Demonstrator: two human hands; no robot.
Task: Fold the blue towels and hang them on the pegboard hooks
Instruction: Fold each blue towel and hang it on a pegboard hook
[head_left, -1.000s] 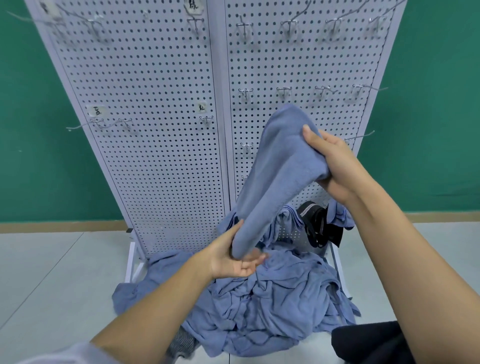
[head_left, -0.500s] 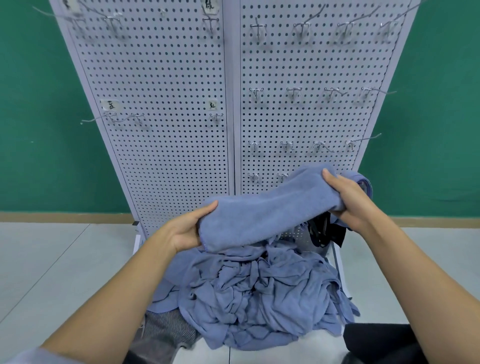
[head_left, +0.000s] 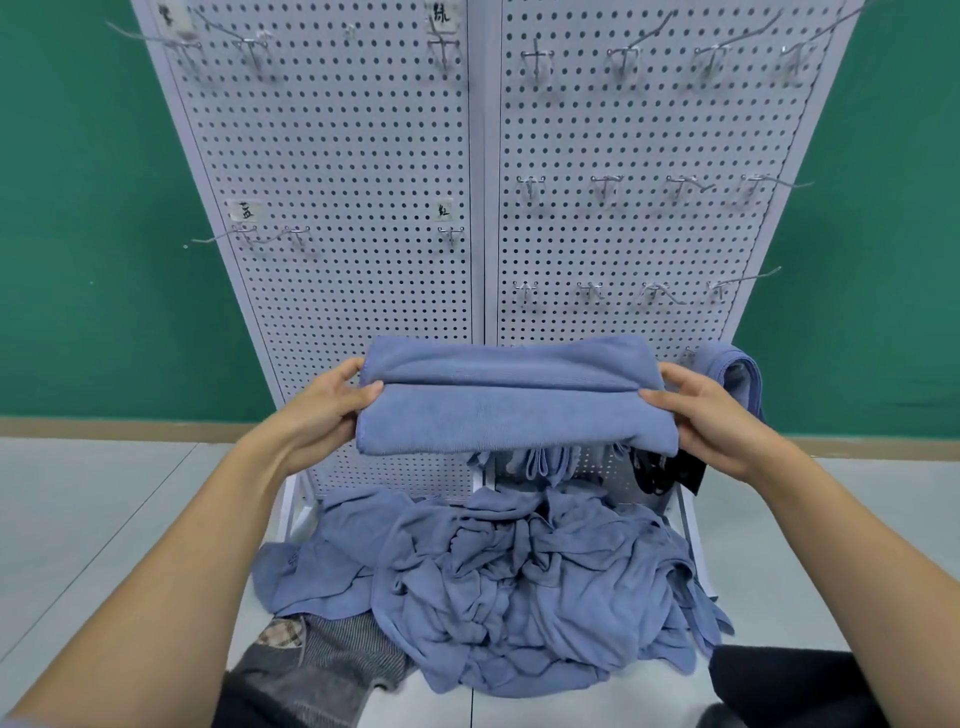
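Two hands hold one folded blue towel (head_left: 511, 400).
Left hand (head_left: 324, 410) and right hand (head_left: 714, 418) grip its ends; towel pile (head_left: 519, 587) lies below them.

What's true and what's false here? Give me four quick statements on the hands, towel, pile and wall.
1. The left hand and right hand grip the folded towel by its ends. True.
2. The folded towel hangs on a hook. False: it is held in the air in front of the pegboard.
3. A pile of crumpled blue towels lies on the floor below. True.
4. The wall behind is red. False: it is green.
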